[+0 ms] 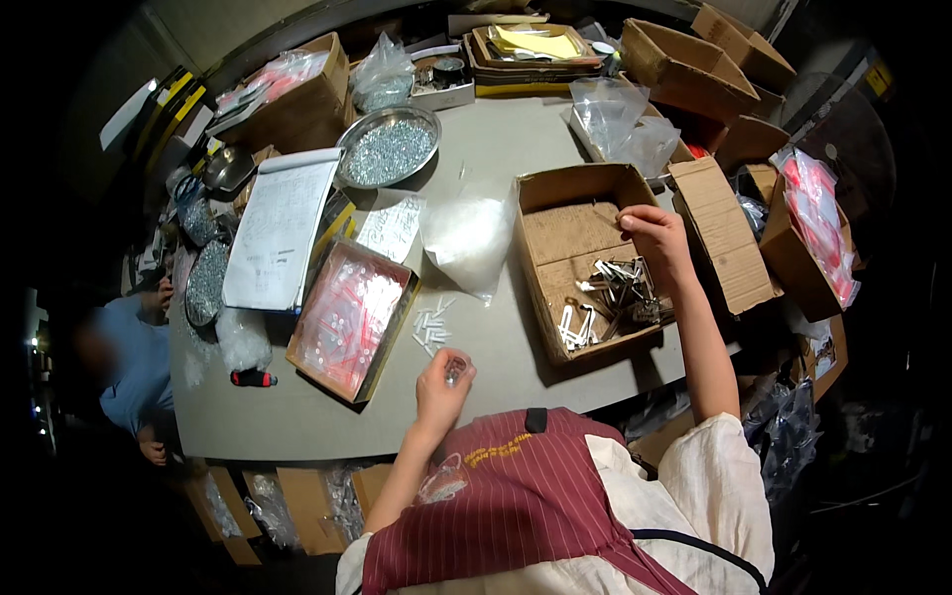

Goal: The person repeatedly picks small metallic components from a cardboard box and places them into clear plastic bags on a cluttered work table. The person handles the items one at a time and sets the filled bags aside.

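Thin brownish piece, its kind too small to tell, sits at the fingertips of the right hand, which is closed in a pinch above the open box. Lower in that box: a loose heap of dark and white parts. Left hand half curled, fingers and thumb closed round a small clear item; details unclear. Just beyond it, white sticks lie scattered on the worktop. Clear bag stands between the box and a sheet. To the left, a tray of red-and-clear packets, then a notepad. Farther back, a round bowl of shiny bits. Person in blue at far left.
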Tool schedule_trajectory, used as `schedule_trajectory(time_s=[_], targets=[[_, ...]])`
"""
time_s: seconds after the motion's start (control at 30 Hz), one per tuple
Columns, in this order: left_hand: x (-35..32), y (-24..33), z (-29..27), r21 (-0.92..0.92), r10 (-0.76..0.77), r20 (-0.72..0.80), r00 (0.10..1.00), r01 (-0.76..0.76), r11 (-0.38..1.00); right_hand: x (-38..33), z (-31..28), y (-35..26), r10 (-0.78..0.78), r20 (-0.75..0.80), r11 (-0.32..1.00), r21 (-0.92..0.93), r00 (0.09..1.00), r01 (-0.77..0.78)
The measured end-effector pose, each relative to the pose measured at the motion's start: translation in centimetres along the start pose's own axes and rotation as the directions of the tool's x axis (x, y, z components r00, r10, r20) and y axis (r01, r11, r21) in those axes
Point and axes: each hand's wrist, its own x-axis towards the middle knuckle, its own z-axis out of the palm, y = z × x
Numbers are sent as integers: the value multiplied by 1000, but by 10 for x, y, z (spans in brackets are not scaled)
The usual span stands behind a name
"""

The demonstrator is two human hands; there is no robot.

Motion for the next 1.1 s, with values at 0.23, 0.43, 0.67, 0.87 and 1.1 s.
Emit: schedule_trajectory(time_s=[0.23,0.43,0.67,0.87,1.1], targets=[[1,-2,-2,-24,-17,4,1000,17,1000,3,-9,15,49,39,983,-178,998,-41],[-2,2,2,0,-16,29,999,16,1000,-4,22,52,-11,377,635,-713,926,298],[-6,-5,0,47,19,22,1000,-20,999,-13,36,87,-10,790,210,-598,613,774],[-12,-6,-5,8,-35,15,999,35,999,-7,26,101,172,761,160,-649,626,744],[-9,-5,2,-51,-52,25,998,53,997,-13,20,97,331,682,90,-710,651,698]])
